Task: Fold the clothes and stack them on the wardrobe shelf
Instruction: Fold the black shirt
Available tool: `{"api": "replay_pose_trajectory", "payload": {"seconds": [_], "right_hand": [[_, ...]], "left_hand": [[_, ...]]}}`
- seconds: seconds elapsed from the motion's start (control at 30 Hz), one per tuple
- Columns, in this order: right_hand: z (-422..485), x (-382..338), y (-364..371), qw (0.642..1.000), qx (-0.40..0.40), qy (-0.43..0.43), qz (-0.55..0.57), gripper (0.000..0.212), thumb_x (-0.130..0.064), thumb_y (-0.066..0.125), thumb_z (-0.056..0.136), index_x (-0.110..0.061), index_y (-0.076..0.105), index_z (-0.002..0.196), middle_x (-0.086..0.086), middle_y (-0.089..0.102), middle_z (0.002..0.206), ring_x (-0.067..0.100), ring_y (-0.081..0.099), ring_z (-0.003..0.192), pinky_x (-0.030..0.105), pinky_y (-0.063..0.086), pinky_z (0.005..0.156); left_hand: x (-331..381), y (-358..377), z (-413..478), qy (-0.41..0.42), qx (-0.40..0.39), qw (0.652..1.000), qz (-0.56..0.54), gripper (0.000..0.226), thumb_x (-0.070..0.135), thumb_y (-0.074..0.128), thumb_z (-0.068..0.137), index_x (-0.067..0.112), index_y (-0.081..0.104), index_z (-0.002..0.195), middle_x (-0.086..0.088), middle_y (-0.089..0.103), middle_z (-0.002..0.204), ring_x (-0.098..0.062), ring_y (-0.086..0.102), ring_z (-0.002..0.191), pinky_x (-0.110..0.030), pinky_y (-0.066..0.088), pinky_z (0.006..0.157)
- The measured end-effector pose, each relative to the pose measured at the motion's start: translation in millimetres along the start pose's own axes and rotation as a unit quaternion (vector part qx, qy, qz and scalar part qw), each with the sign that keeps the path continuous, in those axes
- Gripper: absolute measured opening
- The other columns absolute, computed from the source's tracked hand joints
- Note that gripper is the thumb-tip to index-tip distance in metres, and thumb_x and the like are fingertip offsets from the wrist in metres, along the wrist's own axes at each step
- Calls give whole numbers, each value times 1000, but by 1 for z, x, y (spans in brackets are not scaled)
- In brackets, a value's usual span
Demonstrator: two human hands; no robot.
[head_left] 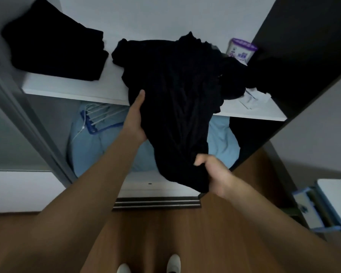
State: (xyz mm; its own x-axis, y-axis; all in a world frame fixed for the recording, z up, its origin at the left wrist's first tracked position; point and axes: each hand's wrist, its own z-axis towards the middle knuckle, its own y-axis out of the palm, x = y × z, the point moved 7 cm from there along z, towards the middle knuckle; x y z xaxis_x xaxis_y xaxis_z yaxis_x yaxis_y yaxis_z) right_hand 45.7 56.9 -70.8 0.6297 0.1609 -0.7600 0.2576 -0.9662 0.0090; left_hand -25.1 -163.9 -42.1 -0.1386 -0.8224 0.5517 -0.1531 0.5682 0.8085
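Note:
A black garment lies unfolded on the white wardrobe shelf, and its lower part hangs over the front edge. My left hand grips its left edge just below the shelf. My right hand pinches the hanging bottom end, fingers closed on the cloth. A stack of folded black clothes sits on the shelf's left side. More dark cloth is bunched at the right of the garment.
A white tub with a purple lid stands at the shelf's back right, white papers beside it. Below the shelf lie a light blue bundle and white hangers. A dark wardrobe side panel rises at right. Wooden floor below.

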Motion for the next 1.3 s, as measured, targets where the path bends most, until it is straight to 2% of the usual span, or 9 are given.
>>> {"api": "replay_pose_trajectory", "payload": {"seconds": [0.1, 0.23, 0.43, 0.6, 0.8, 0.93, 1.0, 1.17, 1.3], "right_hand": [[5, 20, -13, 972, 26, -32, -231, 6, -14, 54, 80, -18, 57, 80, -4, 60, 78, 5, 58, 67, 12, 44, 48], [27, 25, -39, 932, 13, -73, -355, 13, -13, 54, 93, -14, 66, 98, 0, 68, 96, 19, 64, 92, 25, 54, 75], [19, -33, -69, 916, 45, -279, -286, 55, -17, 67, 91, -17, 45, 141, -2, 53, 132, 14, 52, 115, 20, 39, 94], [-15, -41, -24, 831, -145, -413, -343, 79, -6, 61, 88, -33, 26, 153, -12, 32, 154, -2, 31, 134, 22, 26, 112], [-47, 3, 36, 774, -372, -349, -375, 90, -6, 64, 86, -41, 17, 154, -13, 39, 150, -3, 38, 136, 9, 37, 102], [-45, 26, 54, 764, -368, -283, -449, 41, -24, 73, 84, -19, 61, 122, -6, 68, 114, 10, 65, 106, 32, 53, 97], [-42, 41, 58, 739, -365, -238, -515, 37, -37, 75, 82, -11, 67, 108, 0, 73, 100, 21, 69, 98, 39, 56, 93], [-60, 45, 74, 742, -383, -190, -516, 27, -50, 72, 80, -29, 66, 95, -19, 72, 83, 1, 69, 83, 18, 51, 72], [-74, 38, 108, 776, -368, -195, -474, 22, -43, 73, 81, -30, 63, 96, -13, 72, 94, 5, 69, 87, 20, 51, 73]], "left_hand": [[4, -7, -19, 19, 88, 994, 68, 40, 30, 70, 87, 10, 70, 121, -13, 72, 115, -28, 72, 100, -41, 59, 81], [-12, 2, -59, -36, 75, 973, 213, 14, 19, 70, 80, 10, 81, 79, -10, 75, 83, -22, 73, 70, -29, 58, 62], [-53, 13, -114, -94, 45, 904, 414, 13, 14, 72, 66, 21, 81, 72, -7, 76, 76, -19, 74, 67, -24, 56, 57], [-67, 6, -154, -114, 79, 867, 478, 23, 13, 75, 57, 28, 78, 74, -5, 77, 83, -19, 74, 77, -27, 59, 64], [-68, 24, -184, -50, 90, 866, 489, 25, 5, 66, 64, 21, 79, 78, -5, 76, 84, -17, 72, 77, -23, 57, 68], [-45, 31, -200, 0, 106, 858, 502, 22, 4, 65, 65, 17, 79, 75, -5, 75, 79, -17, 72, 75, -24, 58, 67], [-30, 27, -209, 3, 128, 830, 542, 17, 7, 68, 64, 17, 79, 72, -5, 75, 75, -18, 72, 71, -23, 56, 63], [13, -9, -233, 51, 233, 739, 630, 13, 12, 74, 68, 14, 76, 80, -4, 75, 78, -19, 72, 78, -29, 58, 71], [34, -41, -256, 94, 276, 730, 619, 7, 7, 76, 84, 14, 74, 83, 2, 72, 75, -12, 68, 73, -21, 55, 63]]}}
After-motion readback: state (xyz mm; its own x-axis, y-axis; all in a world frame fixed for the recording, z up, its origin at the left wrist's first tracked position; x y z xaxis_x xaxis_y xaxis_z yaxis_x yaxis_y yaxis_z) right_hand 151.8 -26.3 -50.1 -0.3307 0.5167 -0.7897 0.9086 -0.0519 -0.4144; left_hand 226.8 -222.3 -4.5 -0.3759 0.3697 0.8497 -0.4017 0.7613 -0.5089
